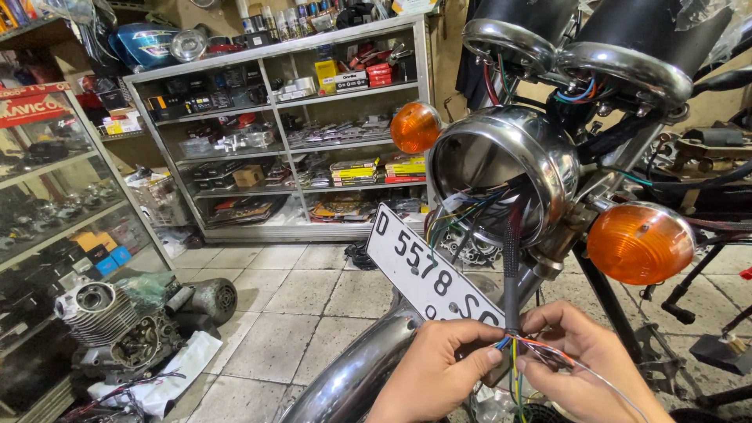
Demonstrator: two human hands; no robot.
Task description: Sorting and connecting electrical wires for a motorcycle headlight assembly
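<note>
A bundle of thin coloured wires (518,352) hangs from a black sleeved cable (511,266) that comes out of an empty chrome headlight shell (501,168) on a motorcycle. My left hand (435,372) pinches the wires just below the sleeve's end. My right hand (576,360) grips the same wires from the other side, with loose strands trailing past it. Orange turn signals (415,127) (640,243) flank the shell. A white number plate (431,270) sits above the chrome front fender (352,376).
A dismantled engine (117,325) lies on white cloth on the tiled floor at the left. A glass display case (55,204) and a shelf unit of boxed parts (290,133) line the back. Two chrome gauges (564,47) sit above the headlight.
</note>
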